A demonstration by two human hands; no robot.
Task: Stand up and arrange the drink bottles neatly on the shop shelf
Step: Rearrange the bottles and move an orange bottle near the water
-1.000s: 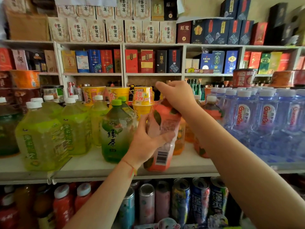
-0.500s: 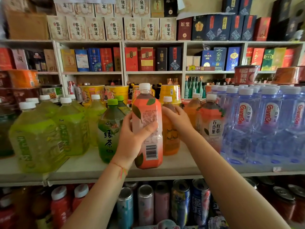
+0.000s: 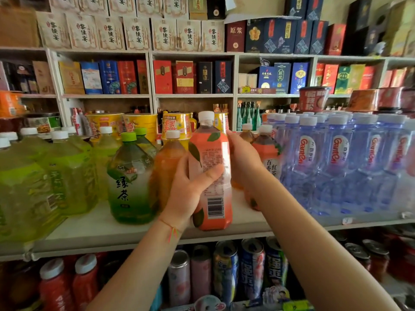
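At the near edge of the shelf [image 3: 139, 232], the left hand [image 3: 190, 191] wraps the peach-coloured bottle [image 3: 211, 176], thumb across its label, while the right hand [image 3: 243, 162] cups its far right side, fingers curled behind it. That bottle stands upright on the shelf, barcode facing out, between an amber tea bottle [image 3: 168, 167] to the left and a red-tea bottle [image 3: 268, 160] to the right. A green tea bottle [image 3: 131, 182] sits further left, water bottles [image 3: 336, 162] far right. The step looks like seating this bottle in line; next it probably wants turning label-forward and nudging back level with its neighbours.
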